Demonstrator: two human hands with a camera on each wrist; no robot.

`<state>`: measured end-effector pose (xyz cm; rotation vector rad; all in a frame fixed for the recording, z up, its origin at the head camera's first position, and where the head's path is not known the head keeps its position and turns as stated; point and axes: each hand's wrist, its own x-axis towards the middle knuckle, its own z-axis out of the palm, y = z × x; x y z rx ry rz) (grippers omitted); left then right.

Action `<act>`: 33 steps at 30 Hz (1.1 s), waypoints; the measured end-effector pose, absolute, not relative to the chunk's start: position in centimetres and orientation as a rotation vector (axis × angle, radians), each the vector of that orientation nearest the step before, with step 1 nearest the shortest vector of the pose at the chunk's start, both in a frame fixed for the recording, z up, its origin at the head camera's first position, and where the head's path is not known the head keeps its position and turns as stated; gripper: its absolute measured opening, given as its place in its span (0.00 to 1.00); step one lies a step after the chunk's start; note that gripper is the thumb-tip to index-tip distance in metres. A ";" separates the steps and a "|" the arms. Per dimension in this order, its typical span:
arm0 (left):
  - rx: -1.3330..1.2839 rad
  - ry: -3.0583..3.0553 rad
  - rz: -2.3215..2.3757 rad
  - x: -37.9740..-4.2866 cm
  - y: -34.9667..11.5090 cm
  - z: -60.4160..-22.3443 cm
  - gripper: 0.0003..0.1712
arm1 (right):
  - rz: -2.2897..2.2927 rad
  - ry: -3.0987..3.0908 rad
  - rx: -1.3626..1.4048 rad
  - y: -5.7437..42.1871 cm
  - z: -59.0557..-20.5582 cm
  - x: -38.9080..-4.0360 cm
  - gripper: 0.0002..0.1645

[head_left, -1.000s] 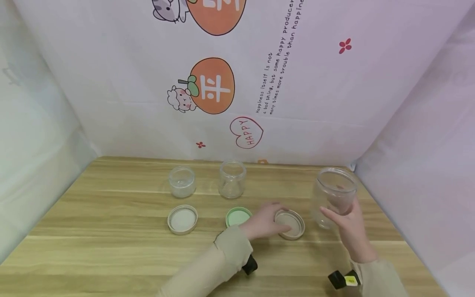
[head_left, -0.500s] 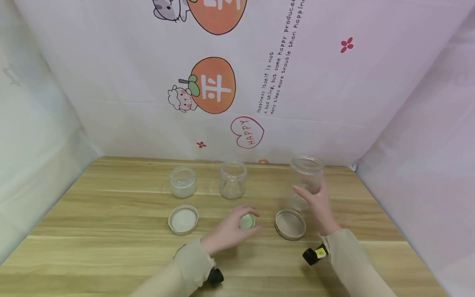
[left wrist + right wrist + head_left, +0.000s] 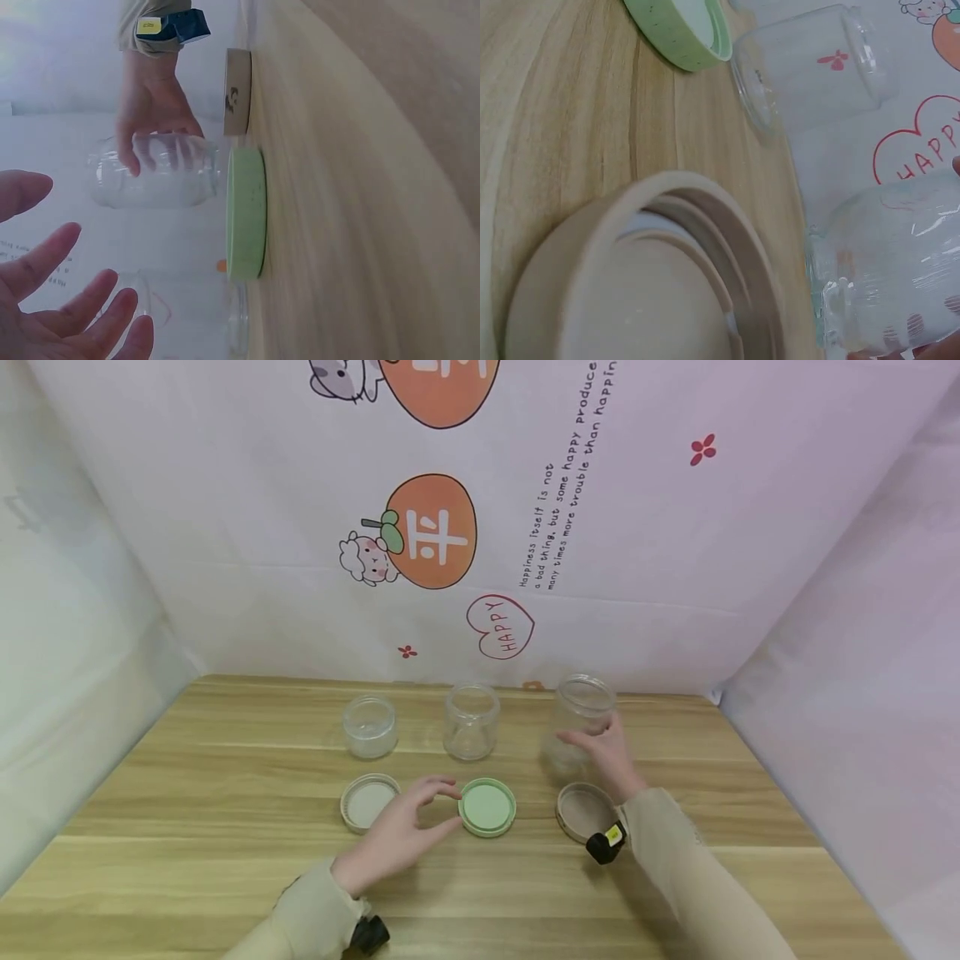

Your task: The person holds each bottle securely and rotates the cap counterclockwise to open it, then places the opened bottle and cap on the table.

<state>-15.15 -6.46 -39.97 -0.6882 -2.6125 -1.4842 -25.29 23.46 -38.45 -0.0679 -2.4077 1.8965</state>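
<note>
My right hand [image 3: 613, 758] grips a tall clear jar [image 3: 573, 714] from its right side, mouth up, behind the right-hand beige lid [image 3: 581, 810]. Whether its base touches the table, I cannot tell. My left hand [image 3: 397, 835] holds nothing; its fingers are spread and relaxed, just left of a green lid [image 3: 487, 807] and partly covering the left-hand beige lid [image 3: 365, 800] in the head view. In the left wrist view, the green lid [image 3: 246, 214] lies near the left fingers [image 3: 97, 300]. The right wrist view has the jar [image 3: 900, 262] beyond the beige lid [image 3: 652, 300].
Two smaller clear jars, a medium one [image 3: 470, 727] and a short one [image 3: 369, 731], stand upright in the back row. All three lids lie in front of the jars on a wooden table [image 3: 187, 835]. A printed cloth [image 3: 637, 568] hangs behind.
The right hand has carried the tall jar leftward, from the right side to behind the right-hand beige lid. The left hand has withdrawn leftward from that lid, past the green one.
</note>
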 end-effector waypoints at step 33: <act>-0.530 -2.515 -1.221 -14.4 -14.3 -40.2 0.20 | 1.809 -2.562 -0.071 22.7 -38.2 -26.6 0.63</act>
